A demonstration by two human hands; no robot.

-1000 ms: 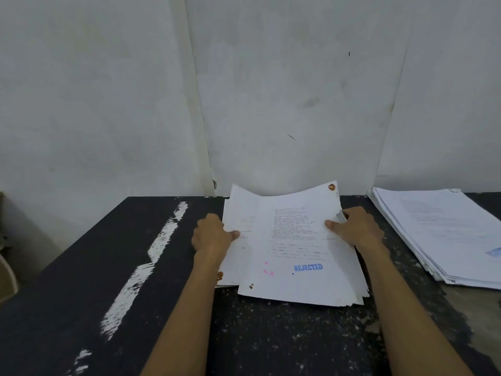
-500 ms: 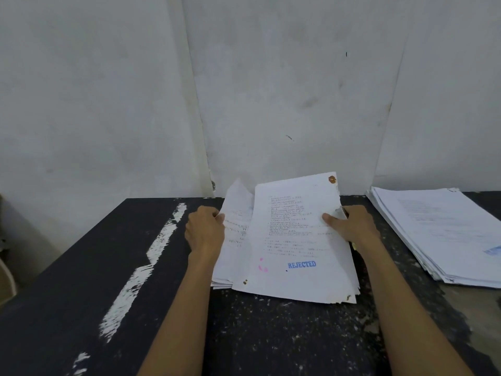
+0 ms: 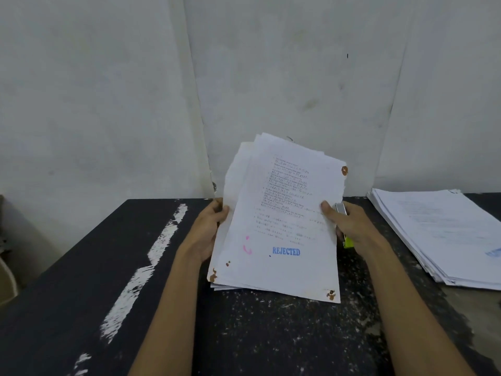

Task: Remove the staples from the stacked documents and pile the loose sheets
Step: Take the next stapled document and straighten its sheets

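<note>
White sheaf [image 3: 279, 232]: tilted up mid-table, far edge raised off the black table [image 3: 67, 267].
Grip: left hand [image 3: 206, 229] and right hand [image 3: 352, 226] pinch its sides; right also clutches a metal tool [image 3: 341, 210].
Tip: we square edges before adding to right pile [image 3: 447, 234].

Bundle [image 3: 282, 226]: tilted up, gripped by left hand [image 3: 206, 232] and right hand [image 3: 352, 226].
Sheet pile [image 3: 444, 234]: bench [image 3: 81, 267] right edge.
</note>
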